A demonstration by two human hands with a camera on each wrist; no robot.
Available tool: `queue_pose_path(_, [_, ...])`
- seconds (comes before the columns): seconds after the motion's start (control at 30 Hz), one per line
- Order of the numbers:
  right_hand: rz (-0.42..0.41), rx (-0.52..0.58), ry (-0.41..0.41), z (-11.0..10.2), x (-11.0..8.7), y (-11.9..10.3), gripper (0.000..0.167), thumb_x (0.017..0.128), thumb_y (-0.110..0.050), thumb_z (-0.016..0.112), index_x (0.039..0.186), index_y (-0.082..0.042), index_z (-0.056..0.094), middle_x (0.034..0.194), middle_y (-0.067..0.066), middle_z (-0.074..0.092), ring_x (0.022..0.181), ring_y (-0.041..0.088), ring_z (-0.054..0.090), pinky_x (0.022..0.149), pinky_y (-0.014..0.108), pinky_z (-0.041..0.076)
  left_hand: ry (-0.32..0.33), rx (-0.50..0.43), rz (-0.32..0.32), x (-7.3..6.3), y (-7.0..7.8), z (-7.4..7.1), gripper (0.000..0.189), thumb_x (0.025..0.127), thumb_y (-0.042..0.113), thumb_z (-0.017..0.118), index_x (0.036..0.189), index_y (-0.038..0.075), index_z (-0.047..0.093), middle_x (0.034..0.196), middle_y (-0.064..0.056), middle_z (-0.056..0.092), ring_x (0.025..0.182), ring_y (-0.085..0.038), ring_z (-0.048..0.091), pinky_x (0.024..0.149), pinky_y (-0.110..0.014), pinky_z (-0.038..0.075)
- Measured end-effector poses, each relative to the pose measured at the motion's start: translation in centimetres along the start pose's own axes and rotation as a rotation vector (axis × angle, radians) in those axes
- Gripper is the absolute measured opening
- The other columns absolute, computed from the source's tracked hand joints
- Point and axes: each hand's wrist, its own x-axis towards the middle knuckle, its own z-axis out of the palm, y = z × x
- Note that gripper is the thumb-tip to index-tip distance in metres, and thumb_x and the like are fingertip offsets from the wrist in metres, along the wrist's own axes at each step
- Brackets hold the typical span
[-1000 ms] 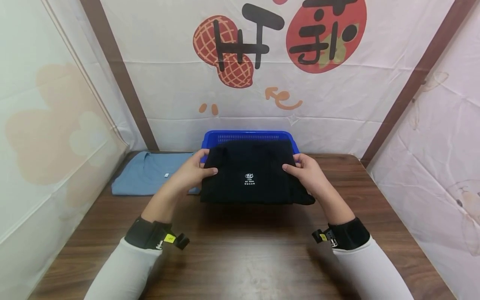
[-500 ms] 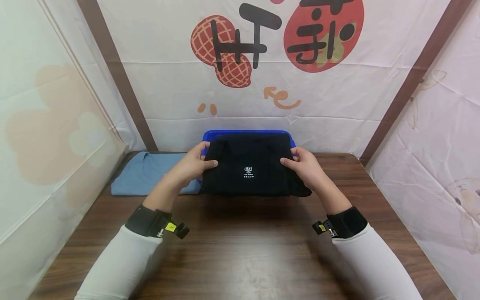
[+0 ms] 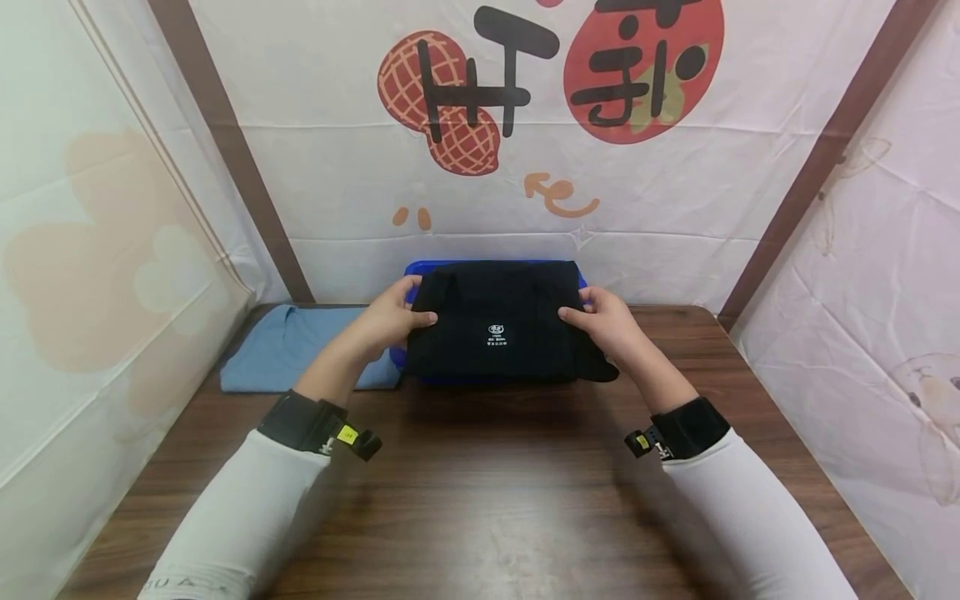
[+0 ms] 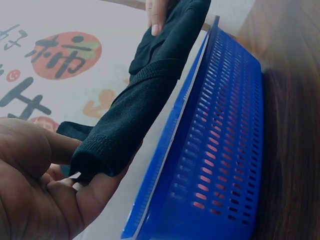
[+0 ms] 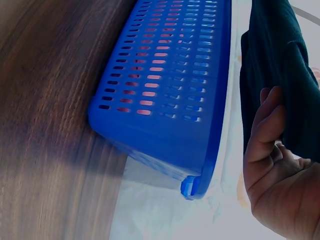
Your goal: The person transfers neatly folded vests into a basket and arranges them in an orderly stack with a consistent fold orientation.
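A folded black shirt with a small white print is held up level between both hands. My left hand pinches its left edge, thumb on top and fingers underneath. At the opposite edge my right hand grips it the same way. The blue plastic basket is right below the shirt, which hides most of it in the head view. Both wrist views show the shirt just above the basket's rim. Something pink shows through the basket's slots.
A folded light-blue garment lies on the wooden table, left of the basket. White printed fabric hangs behind the table, with more fabric panels at both sides.
Both hands have carried the black shirt forward, away from the body, so it covers more of the blue basket. The grip on the shirt is the same.
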Motion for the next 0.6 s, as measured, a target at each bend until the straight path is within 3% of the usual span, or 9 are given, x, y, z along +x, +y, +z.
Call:
queue_pose_path(0.13, [0.02,-0.006,0.002,0.0,0.4,0.0,0.046,0.1,-0.033,0.068,0.129,-0.002,0.051,0.125,0.013,0.056,0.108,0.024,0.053,0.093,0.041,0.046,-0.007,-0.01,-0.008,0.5,0.0,-0.1,0.06,0.104,0.01,0.058,0.156,0.018,0.029,0.122,-0.022,0.066,0.085,-0.027,0.074,0.074,-0.045,0.062])
queue_pose_path(0.33, [0.015,-0.009,0.007,0.1,1.2,0.2,0.042,0.099,-0.034,0.069,0.12,-0.003,0.051,0.103,0.009,0.058,0.09,0.022,0.057,0.077,0.033,0.05,-0.01,-0.003,-0.009,1.1,-0.2,-0.4,0.059,0.105,0.01,0.057,0.156,0.018,0.028,0.123,-0.021,0.066,0.085,-0.025,0.074,0.075,-0.045,0.062])
queue_pose_path(0.47, [0.018,-0.038,0.011,0.0,1.6,0.3,0.043,0.099,-0.035,0.069,0.121,-0.003,0.051,0.114,0.01,0.056,0.1,0.023,0.055,0.085,0.036,0.049,-0.013,0.004,-0.009,1.5,-0.2,-0.6,0.056,0.105,0.009,0.056,0.154,0.017,0.03,0.124,-0.022,0.065,0.087,-0.025,0.074,0.075,-0.045,0.062])
queue_pose_path(0.6, [0.02,-0.07,0.014,0.0,2.0,0.3,0.044,0.099,-0.037,0.069,0.121,-0.003,0.052,0.114,0.012,0.056,0.1,0.025,0.054,0.086,0.038,0.047,-0.011,-0.001,-0.014,1.9,-0.1,-0.6,0.055,0.105,0.007,0.055,0.153,0.017,0.031,0.126,-0.024,0.063,0.089,-0.027,0.073,0.075,-0.045,0.062])
